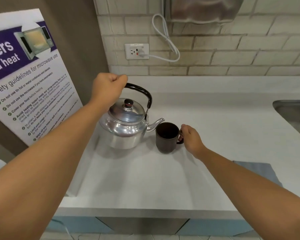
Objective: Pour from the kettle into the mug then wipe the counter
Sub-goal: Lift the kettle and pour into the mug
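A shiny metal kettle (123,125) with a black arched handle stands upright on the white counter (145,179), spout pointing right. My left hand (107,87) is closed around the top of that handle. Just right of the spout stands a dark brown mug (166,137), upright. My right hand (191,139) holds the mug's handle on its right side. A grey-blue cloth (260,170) lies flat on the counter at the right, partly hidden by my right forearm.
A microwave safety poster (29,80) leans against the left wall. A steel sink (296,115) is set into the counter at far right. On the brick wall behind, a white cord (164,37) is plugged into an outlet (136,51). The counter's front edge is near me.
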Demonstrator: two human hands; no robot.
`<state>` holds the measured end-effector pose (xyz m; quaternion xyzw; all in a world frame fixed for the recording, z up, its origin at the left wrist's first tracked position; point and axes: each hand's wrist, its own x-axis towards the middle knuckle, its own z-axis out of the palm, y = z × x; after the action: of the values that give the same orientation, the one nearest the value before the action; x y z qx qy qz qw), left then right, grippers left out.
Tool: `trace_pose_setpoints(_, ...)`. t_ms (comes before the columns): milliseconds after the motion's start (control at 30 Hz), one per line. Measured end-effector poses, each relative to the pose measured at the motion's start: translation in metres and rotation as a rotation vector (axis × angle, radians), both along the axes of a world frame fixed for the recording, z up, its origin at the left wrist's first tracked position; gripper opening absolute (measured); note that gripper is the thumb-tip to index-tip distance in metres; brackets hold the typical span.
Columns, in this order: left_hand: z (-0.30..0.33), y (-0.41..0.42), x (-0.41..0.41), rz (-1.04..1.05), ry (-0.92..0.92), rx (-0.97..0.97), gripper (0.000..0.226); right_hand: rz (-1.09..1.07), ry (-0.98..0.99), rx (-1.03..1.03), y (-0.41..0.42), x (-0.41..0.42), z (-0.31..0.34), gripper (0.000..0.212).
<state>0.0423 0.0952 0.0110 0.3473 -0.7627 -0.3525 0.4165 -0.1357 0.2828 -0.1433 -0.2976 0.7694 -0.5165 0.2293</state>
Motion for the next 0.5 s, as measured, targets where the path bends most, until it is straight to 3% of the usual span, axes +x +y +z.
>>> trace_pose_setpoints(500,0.015,0.014,-0.021,-0.112,-0.165,-0.227,0.038,0.040,0.065,0.068,0.007,-0.005,0.005,0.029)
